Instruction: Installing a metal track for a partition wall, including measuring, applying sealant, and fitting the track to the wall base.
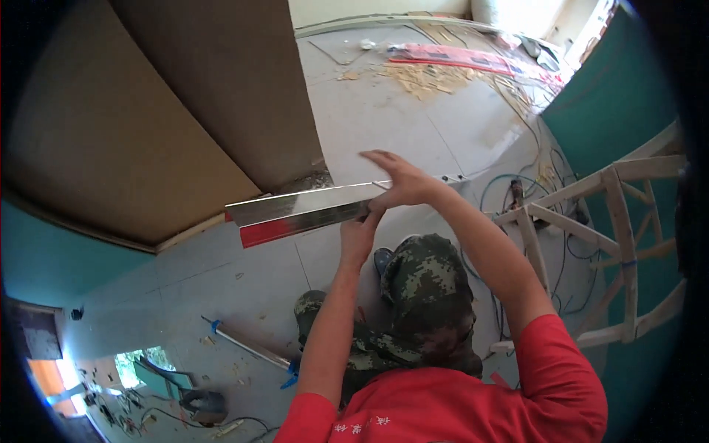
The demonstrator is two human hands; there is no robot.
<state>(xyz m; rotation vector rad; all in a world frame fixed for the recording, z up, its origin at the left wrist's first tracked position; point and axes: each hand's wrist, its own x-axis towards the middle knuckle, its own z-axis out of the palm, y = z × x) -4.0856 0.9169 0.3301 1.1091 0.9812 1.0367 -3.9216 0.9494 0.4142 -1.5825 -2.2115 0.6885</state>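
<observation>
A long, shiny metal trim strip (310,206), bent lengthwise and partly covered in red film along its lower edge, lies across in front of me. My left hand (359,235) is closed on its near edge from below, fingers partly hidden behind it. My right hand (402,184) is just above and to the right, its fingers stretched out and slightly blurred. The right thumb is low beside the strip, close to the left hand; whether it touches the metal I cannot tell. Beyond the right hand, the strip's far end shows near the floor tiles.
A brown panelled wall corner (244,88) rises at left. A wooden frame stand (628,244) is at right, with cables (565,258) around it. A caulking gun (251,347) lies on the floor at lower left. Wood scraps (425,80) and red-wrapped strips (458,57) lie farther off.
</observation>
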